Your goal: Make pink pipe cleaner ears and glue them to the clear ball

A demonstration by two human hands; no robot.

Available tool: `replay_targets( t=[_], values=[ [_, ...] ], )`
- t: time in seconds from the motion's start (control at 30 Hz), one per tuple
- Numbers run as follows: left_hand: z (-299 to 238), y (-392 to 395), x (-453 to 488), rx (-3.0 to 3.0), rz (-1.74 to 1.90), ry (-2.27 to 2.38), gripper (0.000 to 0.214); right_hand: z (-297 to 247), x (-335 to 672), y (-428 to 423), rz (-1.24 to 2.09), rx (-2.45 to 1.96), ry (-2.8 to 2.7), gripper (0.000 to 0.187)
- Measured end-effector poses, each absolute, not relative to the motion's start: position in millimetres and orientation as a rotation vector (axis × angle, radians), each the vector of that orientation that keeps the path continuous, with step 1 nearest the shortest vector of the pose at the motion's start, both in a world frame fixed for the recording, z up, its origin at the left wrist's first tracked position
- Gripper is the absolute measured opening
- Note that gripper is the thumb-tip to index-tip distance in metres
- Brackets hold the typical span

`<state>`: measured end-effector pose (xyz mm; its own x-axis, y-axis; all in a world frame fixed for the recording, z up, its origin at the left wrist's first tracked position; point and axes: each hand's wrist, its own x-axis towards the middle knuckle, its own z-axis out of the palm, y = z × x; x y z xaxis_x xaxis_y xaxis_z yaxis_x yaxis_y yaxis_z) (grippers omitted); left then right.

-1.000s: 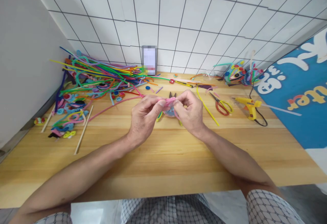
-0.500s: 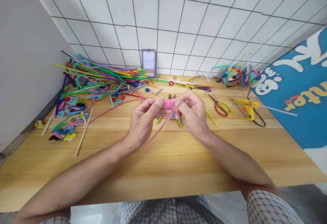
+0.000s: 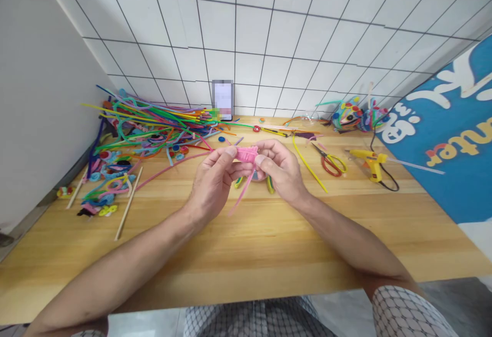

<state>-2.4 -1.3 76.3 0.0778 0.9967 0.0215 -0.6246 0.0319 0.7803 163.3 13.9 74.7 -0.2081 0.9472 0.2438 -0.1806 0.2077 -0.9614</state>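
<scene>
Between my two hands, above the middle of the table, is a piece of pink pipe cleaner (image 3: 246, 154) wound into a small ribbed band. My left hand (image 3: 214, 178) pinches its left end between thumb and fingers. At the right end, the thumb and fingers of my right hand (image 3: 280, 169) are closed on it. A loose pink tail (image 3: 241, 193) hangs down from the band toward the tabletop. Behind and below my hands lie pliers with yellow-green handles (image 3: 270, 185), mostly hidden.
Many coloured pipe cleaners (image 3: 161, 117) are heaped at the back left, with wooden sticks (image 3: 128, 204) in front. A phone (image 3: 223, 100) leans on the tiled wall. To the right lie scissors (image 3: 331, 163), a yellow glue gun (image 3: 372, 162) and decorated colourful figures (image 3: 348, 114).
Both hands have shifted slightly left with the pink band. The band is now tilted, and my right fingers have moved to its lower right end, where the tail hangs.
</scene>
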Motion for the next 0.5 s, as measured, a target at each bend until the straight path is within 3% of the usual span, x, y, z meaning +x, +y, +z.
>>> replay_targets(
  t=[0.5],
  values=[
    [72.2,3.4,-1.0,0.656,1.278,0.618,0.024,82.5,177.6,27.4,1.218,-0.897,-1.442,0.034]
  ],
)
